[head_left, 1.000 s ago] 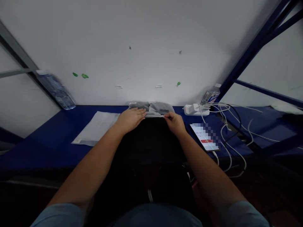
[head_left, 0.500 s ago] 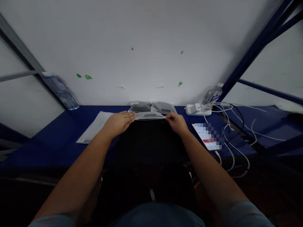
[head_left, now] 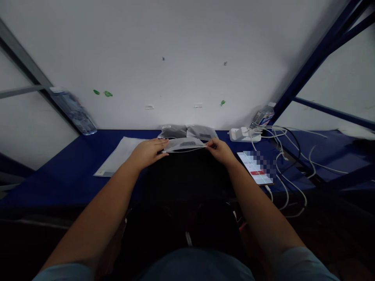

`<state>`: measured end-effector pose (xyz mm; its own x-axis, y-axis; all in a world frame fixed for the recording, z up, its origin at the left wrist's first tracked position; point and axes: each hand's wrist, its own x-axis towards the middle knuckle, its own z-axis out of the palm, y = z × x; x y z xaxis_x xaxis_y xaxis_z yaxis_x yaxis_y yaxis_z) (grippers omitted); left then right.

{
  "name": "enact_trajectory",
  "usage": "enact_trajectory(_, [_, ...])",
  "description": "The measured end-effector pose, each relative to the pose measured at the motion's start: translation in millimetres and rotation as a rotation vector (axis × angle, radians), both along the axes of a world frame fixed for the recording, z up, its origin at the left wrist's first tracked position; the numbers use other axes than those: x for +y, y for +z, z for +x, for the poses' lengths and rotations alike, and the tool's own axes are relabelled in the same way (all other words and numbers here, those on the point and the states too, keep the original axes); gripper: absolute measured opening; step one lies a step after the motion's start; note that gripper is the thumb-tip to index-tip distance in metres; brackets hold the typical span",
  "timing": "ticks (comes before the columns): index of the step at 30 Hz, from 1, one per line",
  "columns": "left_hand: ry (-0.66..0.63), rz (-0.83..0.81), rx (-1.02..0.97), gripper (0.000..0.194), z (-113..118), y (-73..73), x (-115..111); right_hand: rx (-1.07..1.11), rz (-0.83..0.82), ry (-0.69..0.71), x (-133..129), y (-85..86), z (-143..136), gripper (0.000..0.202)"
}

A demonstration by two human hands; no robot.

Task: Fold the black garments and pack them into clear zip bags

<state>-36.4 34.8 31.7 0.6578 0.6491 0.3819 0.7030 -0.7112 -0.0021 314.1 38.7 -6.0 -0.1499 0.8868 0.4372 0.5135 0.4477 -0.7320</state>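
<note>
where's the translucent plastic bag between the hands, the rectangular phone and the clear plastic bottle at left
Translucent plastic bag (head_left: pixel 182 145): head view, its middle.
Rectangular phone (head_left: pixel 253 168): head view, the lit screen.
Clear plastic bottle (head_left: pixel 74 111): head view, its side.

The scene is dimly lit, with near-black shadow beneath the tabletop (head_left: pixel 66 168). The edges are stretched by wide-angle distortion, and the phone screen (head_left: pixel 253 167) is partly pixelated.
</note>
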Motion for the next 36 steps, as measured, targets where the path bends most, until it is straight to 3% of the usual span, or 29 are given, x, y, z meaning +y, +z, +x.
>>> enact_trajectory(5, [-0.019, -0.042, 0.005, 0.044, 11, -8.8, 4, -0.052, -0.013, 0.058, -2, 1.5, 2, 0.004])
enact_trajectory(8, [-0.022, -0.059, 0.006, 0.042, 18, -10.0, 1, -0.183, -0.028, 0.074, -10, 9.8, 4, 0.023])
enact_trajectory(10, [-0.025, -0.072, 0.006, 0.042, 21, -9.6, -2, -0.280, 0.053, 0.044, -19, 19.7, 2, 0.035])
enact_trajectory(14, [-0.003, -0.089, -0.051, 0.041, 25, -10.2, -5, -0.380, 0.311, -0.030, -49, 40.6, -21, 0.027])
enact_trajectory(16, [-0.002, -0.082, -0.094, 0.041, 26, -11.4, -6, -0.420, 0.351, 0.068, -65, 44.5, -38, 0.021])
enact_trajectory(20, [-0.025, -0.069, -0.127, 0.041, 28, -13.6, -7, -0.497, 0.360, 0.185, -82, 36.6, -62, 0.032])
enact_trajectory(27, [-0.125, 0.018, -0.109, 0.041, 39, -11.2, -16, -0.492, 0.295, 0.102, -65, 28.6, -59, 0.042])
enact_trajectory(32, [-0.215, 0.051, -0.061, 0.041, 49, -7.7, -24, -0.595, 0.292, 0.153, -49, 35.3, -60, 0.048])
enact_trajectory(36, [-0.281, 0.039, -0.029, 0.045, 55, -10.7, -27, -0.694, 0.231, 0.172, -41, 26.6, -69, 0.050])
